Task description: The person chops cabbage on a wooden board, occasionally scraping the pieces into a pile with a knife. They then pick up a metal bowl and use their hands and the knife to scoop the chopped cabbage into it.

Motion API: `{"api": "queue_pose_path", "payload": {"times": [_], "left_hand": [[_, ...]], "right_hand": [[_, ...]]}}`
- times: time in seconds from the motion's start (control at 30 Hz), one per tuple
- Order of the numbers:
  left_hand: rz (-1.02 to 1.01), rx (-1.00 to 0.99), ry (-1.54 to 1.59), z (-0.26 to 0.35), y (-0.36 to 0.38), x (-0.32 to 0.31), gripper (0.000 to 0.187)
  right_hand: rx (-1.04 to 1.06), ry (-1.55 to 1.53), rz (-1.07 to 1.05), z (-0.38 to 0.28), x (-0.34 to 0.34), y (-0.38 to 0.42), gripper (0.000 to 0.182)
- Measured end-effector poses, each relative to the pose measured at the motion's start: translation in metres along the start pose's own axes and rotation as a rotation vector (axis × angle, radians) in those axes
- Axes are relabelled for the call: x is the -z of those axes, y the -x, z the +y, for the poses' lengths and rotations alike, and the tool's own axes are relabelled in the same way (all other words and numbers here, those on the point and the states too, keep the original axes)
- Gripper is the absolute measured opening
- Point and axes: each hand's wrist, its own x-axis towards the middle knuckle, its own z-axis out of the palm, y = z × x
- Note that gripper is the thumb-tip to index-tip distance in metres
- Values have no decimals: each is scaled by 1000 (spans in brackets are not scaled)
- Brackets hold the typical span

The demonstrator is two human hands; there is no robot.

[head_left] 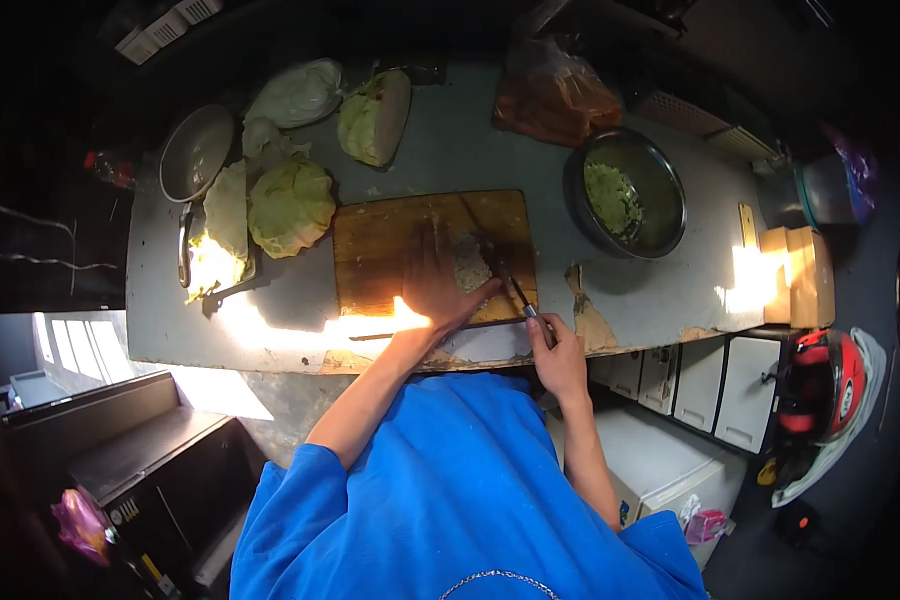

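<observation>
My left hand lies open on the wooden cutting board, fingers stretched toward the board's far edge and thumb pointing right. Beside it is a small pile of pale chopped pieces, probably cabbage. In my right hand, at the board's near right corner, is the handle of a knife. Its dark blade slants away to the far left across the board, just right of the pile. A leafy cabbage piece sits left of the board, and a cut cabbage half lies behind it.
A metal bowl with chopped greens stands right of the board. Behind are an orange-filled plastic bag and a pale plastic bag. At left is a pan; wooden blocks stand at the table's right edge.
</observation>
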Motion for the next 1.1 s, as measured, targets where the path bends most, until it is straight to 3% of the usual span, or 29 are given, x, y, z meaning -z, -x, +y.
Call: {"api": "queue_pose_path", "payload": {"times": [0.23, 0.3, 0.63, 0.7, 0.83, 0.9, 1.03, 1.1], "left_hand": [[156, -43, 116, -4, 5, 13, 125], [-15, 2, 7, 6, 6, 13, 123], [-110, 68, 32, 25, -19, 8, 117], [-29, 165, 265, 8, -25, 17, 111], [-93, 246, 424, -5, -37, 22, 102], [-298, -18, 220, -2, -41, 17, 93], [-312, -22, 406, -19, -43, 20, 87], [-172, 134, 490, -34, -44, 30, 84]], "right_hand": [[-39, 26, -49, 9, 15, -4, 35], [-23, 21, -64, 13, 16, -6, 35], [108, -9, -18, 26, 34, -32, 33], [137, -7, -23, 26, 40, -38, 33], [114, 1, -56, 26, 46, -43, 33], [169, -6, -35, 24, 47, -54, 33], [160, -33, -60, 17, 55, -58, 33], [206, -43, -30, 23, 54, -60, 33]]}}
